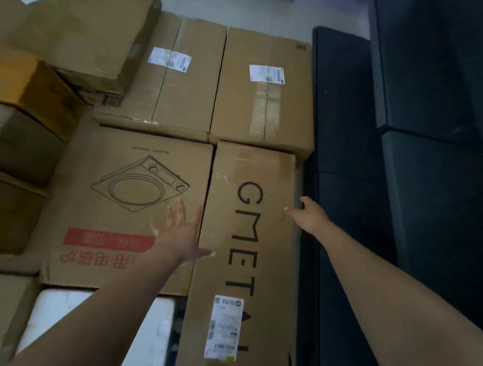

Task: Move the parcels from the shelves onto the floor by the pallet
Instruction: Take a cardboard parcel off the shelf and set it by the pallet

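A long cardboard parcel [246, 238] printed with large black letters lies flat among other boxes, a white label near its close end. My left hand [181, 232] hovers spread over its left edge, fingers apart, holding nothing. My right hand [311, 213] reaches to the parcel's right edge, fingers apart, thumb over the side. A box [117, 205] with a cooker drawing and red print lies just left of the parcel. Two taped parcels [173, 77] [266, 92] with labels lie beyond.
Stacked cardboard boxes [24, 118] rise on the left. A white foam block [95, 326] sits near my left forearm. Dark flat panels [345, 187] and tall dark blocks [443, 108] fill the right side. Pale floor [242, 5] shows at the top.
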A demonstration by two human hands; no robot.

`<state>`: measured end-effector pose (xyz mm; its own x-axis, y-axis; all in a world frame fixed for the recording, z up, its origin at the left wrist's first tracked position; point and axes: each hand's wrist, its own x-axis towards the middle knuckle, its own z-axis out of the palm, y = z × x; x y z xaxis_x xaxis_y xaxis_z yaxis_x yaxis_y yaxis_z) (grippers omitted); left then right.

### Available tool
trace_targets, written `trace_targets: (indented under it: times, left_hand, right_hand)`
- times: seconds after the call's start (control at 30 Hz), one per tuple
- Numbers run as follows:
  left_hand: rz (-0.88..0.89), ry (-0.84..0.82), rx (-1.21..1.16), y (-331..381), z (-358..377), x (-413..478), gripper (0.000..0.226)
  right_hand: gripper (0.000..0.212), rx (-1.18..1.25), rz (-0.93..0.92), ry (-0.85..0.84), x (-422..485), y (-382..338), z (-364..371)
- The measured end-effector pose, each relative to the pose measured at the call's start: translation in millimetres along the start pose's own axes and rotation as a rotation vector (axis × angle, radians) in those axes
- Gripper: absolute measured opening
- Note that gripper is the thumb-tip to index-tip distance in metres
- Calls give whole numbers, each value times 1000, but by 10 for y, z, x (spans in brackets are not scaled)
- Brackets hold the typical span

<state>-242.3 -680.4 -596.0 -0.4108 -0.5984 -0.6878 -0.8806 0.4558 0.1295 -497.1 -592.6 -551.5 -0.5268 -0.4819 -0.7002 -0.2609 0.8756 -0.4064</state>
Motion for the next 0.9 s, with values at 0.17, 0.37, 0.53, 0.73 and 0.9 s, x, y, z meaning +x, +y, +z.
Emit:
trace_targets:
  times: [0.17,0.37,0.53,0.73,0.9]
  left_hand:
    - [-93,-21,-107,520,569,832,119]
    - [-153,110,-146,469,931,1222,107]
    - [-179,142,-190,438,976,1218,111]
    - [-255,170,-275,473,1038,1210,116]
    - [-296,193,-319,529,1077,1122,112]
  right_hand:
    - [79,208,-69,85,1182,183,-110]
    - [91,398,-101,215,2216,147,-204]
    - [98,663,-60,217,2546,-37,-191]
    - [92,603,-93,143,2573,-126,52]
    - [79,488,-140,133,2393,-160,88]
